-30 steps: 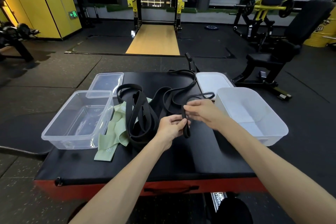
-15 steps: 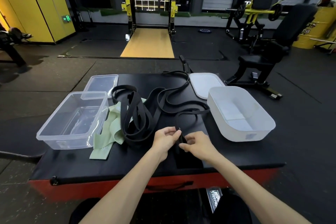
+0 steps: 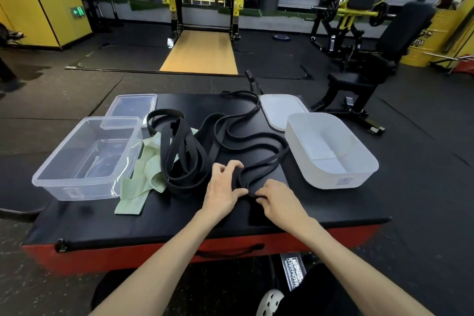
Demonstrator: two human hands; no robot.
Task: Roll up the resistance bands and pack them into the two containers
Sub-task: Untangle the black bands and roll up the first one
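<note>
A thin black resistance band (image 3: 246, 136) snakes across the black padded box (image 3: 154, 215) from the far edge to its near end, which is curled into a small coil. My left hand (image 3: 223, 187) grips that coil from the left, and my right hand (image 3: 278, 200) pinches the band's end at the coil's right side. A heap of wider black bands (image 3: 180, 159) lies to the left, over a pale green band (image 3: 139, 182). The clear container (image 3: 77, 177) stands at the left and the white container (image 3: 333, 179) at the right, with nothing visible inside either.
A clear lid (image 3: 133, 108) lies behind the clear container and a white lid (image 3: 282, 110) behind the white one. The box has a red side with a strap handle (image 3: 228, 251). Gym machines (image 3: 359, 41) and a squat rack (image 3: 202, 8) stand on the floor beyond.
Both hands came down from mid-air to the box top with the thin band's end. That end is now wound into a small coil between them. The camera tilted slightly.
</note>
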